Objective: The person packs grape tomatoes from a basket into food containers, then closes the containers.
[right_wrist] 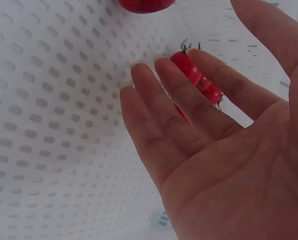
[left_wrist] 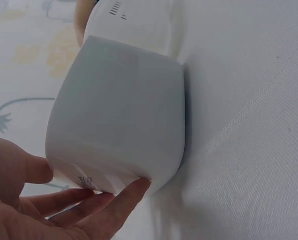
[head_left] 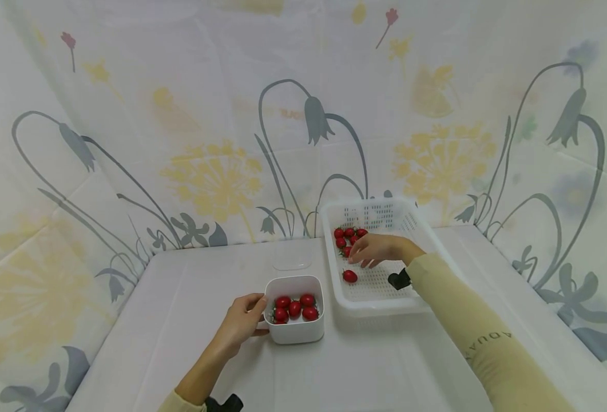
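A small white square container (head_left: 297, 335) stands on the table with several red cherry tomatoes (head_left: 294, 309) inside. My left hand (head_left: 241, 319) grips its left side, thumb up by the rim and fingers against the wall, as the left wrist view shows of the container (left_wrist: 116, 110). To the right is a white perforated plastic basket (head_left: 380, 308). Over it hovers my right hand (head_left: 377, 249), fingers loosely extended and palm bare in the right wrist view. Several cherry tomatoes (head_left: 341, 242) cluster at the basket's left, partly behind that hand; a single tomato (head_left: 350, 276) lies nearer the front.
A faint clear flat piece (head_left: 292, 261), perhaps a lid, lies behind the container. The white table (head_left: 205, 274) meets a flower-printed curtain (head_left: 210, 114) at the back and sides. The basket's raised walls surround the right hand's area.
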Motion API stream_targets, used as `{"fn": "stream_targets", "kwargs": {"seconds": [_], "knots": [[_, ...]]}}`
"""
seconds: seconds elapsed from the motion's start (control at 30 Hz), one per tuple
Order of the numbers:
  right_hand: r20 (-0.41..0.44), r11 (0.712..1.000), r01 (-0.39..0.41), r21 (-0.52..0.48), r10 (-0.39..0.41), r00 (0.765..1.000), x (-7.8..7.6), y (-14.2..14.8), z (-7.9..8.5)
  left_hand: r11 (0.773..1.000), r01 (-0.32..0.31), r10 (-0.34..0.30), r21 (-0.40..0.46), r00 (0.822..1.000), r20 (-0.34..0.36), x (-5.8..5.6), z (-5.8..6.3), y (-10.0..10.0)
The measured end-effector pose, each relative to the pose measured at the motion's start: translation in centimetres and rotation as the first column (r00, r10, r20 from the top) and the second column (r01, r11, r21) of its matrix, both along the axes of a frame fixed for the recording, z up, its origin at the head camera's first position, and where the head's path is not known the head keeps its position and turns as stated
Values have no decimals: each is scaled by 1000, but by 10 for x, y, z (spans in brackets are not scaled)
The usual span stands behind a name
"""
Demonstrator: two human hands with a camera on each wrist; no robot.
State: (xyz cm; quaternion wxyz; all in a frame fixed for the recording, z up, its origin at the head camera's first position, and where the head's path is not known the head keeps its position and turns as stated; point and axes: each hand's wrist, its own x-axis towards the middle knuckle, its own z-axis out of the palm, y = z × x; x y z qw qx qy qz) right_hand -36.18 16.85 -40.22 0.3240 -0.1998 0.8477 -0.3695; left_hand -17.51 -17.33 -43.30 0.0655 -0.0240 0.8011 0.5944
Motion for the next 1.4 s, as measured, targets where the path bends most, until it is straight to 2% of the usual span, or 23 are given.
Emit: {"fn": "stream_targets", "kwargs": {"seconds": [0.2,0.37,0.7,1.0,1.4], "knots": [[93,1000,-4,-7,5,996,-1,0,-9,1000,4,-4,-1,1000,-2,0,1,0],[129,1000,-29,1,29,991,0,-4,-11,1000,6,-6,-1,1000,-4,0,2,0],[125,1000,-28,-6,28,992,1,-15,-16,1000,9,-9,7,1000,-3,1,1,1],[102,998,-38,-51,43,994,2,-13,-13,1000,8,-8,-2,1000,-4,-1,1,1],[37,989,-70,-128,76,996,8,-13,4,1000,11,-11,-6,1000,-11,0,0,0]]}}
